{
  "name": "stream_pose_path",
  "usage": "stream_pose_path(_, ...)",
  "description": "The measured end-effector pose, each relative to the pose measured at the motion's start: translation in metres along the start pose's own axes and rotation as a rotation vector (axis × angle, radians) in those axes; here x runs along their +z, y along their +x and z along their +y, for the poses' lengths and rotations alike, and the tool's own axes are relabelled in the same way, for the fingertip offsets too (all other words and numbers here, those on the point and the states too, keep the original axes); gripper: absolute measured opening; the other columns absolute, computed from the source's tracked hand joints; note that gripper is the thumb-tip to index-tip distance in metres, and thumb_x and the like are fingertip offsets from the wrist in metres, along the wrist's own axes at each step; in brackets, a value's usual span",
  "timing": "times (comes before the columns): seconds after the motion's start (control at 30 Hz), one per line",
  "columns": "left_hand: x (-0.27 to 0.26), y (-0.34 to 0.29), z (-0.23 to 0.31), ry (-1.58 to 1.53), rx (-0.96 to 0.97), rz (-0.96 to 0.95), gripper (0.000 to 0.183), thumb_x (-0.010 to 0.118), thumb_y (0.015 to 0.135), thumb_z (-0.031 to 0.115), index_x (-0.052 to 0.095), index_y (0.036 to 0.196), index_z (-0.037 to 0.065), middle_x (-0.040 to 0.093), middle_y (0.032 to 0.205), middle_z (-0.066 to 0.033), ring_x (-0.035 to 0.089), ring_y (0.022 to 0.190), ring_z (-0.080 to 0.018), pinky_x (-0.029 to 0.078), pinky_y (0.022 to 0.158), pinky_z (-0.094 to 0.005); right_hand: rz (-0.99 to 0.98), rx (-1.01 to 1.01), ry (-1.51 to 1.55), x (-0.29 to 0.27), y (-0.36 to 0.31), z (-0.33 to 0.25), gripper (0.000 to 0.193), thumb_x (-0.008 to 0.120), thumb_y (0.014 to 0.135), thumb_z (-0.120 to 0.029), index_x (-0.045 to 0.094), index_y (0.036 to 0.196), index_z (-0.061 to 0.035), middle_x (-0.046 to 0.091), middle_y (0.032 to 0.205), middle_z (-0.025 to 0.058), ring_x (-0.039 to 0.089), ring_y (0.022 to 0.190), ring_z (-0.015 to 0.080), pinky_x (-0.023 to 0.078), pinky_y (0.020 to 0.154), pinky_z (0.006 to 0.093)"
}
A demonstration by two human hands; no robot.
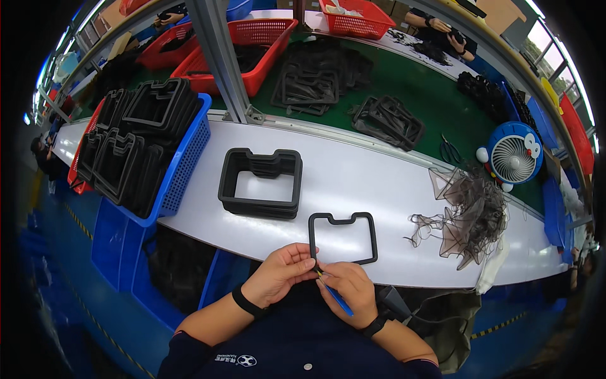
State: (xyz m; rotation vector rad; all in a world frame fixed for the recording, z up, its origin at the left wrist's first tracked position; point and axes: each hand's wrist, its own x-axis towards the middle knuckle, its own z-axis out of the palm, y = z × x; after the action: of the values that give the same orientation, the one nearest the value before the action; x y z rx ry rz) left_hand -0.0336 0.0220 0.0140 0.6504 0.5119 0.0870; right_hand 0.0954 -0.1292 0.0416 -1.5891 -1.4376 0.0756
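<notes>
A black rubbery-looking frame (373, 237), roughly square with a notch in its upper side, rests at the table's near edge. My left hand (279, 276) pinches its near left corner between thumb and fingers. My right hand (348, 292) closes around a slim blue pen-like tool (341, 303). Its yellowish tip meets the frame's corner beside my left fingertips. The tool's exact kind is hard to make out, and my fingers hide part of that corner. Just beyond to the left stands a neat stack of similar black frames (260, 205).
At left, a blue basket (201, 136) is heaped with black frames. Dark sheer mesh scraps (470, 215) lie to the right, near a blue fan (516, 155) and scissors (450, 150). A metal post (221, 57) rises beyond the stack. Co-workers' hands (445, 31) show across the green belt (435, 95).
</notes>
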Motion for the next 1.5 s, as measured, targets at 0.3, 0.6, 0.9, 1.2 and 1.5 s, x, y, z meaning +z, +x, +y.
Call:
stream_pose_path(0.3, -0.003, -0.004, 0.0, 0.016, 0.011, 0.049, 0.027, 0.063, 0.099, 0.009, 0.058, 0.125, 0.004, 0.065, 0.11, -0.0042, 0.065, 0.103, -0.0125, 0.055, 0.094, -0.0292, -0.047, -0.048, -0.024, 0.008, -0.001, 0.003, 0.026, 0.078, 0.075, 0.006, 0.063, 0.095, -0.002, 0.071, 0.107, 0.0145, 0.069, 0.093, 0.0319, 0.056, 0.08, 0.0381)
stream_pose_path(0.6, -0.015, -0.014, -0.024, 0.062, 0.057, -0.053, 0.03, 0.064, 0.098, 0.009, 0.055, 0.125, -0.001, 0.063, 0.111, -0.0069, 0.064, 0.102, -0.0123, 0.056, 0.094, -0.0296, 0.317, 0.15, -0.759, -0.123, 0.0, 0.14, 0.01, 0.06, 0.093, 0.003, 0.063, 0.103, 0.0034, 0.068, 0.108, 0.0192, 0.066, 0.099, 0.0342, 0.052, 0.087, 0.0403)
stream_pose_path(0.9, -0.032, -0.032, -0.03, 0.143, 0.101, 0.036, 0.027, 0.061, 0.099, 0.005, 0.055, 0.124, -0.002, 0.061, 0.113, -0.0082, 0.064, 0.103, -0.0134, 0.056, 0.092, -0.029, 0.348, 0.594, -1.032, -0.247, -0.013, 0.199, 0.025, 0.051, 0.105, -0.019, 0.061, 0.127, -0.0113, 0.07, 0.114, 0.016, 0.067, 0.099, 0.0373, 0.051, 0.081, 0.0407)
stream_pose_path(1.2, -0.024, -0.031, -0.008, 0.35, 0.124, 0.11, 0.018, 0.059, 0.098, 0.001, 0.055, 0.115, -0.001, 0.062, 0.109, -0.0087, 0.065, 0.105, -0.0164, 0.055, 0.092, -0.0304, 0.251, 0.447, -0.569, -0.116, -0.018, 0.108, 0.026, 0.071, 0.078, 0.004, 0.067, 0.102, -0.0063, 0.055, 0.141, 0.0203, 0.06, 0.113, 0.0342, 0.048, 0.094, 0.0401)
stream_pose_path(1.5, -0.02, -0.03, -0.003, 0.392, 0.104, 0.134, 0.021, 0.058, 0.097, -0.001, 0.053, 0.117, 0.0, 0.061, 0.111, -0.0076, 0.065, 0.105, -0.0167, 0.055, 0.093, -0.0323, 0.075, 0.471, -0.425, -0.038, -0.021, 0.032, 0.032, 0.085, 0.074, -0.008, 0.06, 0.093, -0.006, 0.065, 0.088, 0.0096, 0.063, 0.089, 0.0304, 0.048, 0.077, 0.0374)
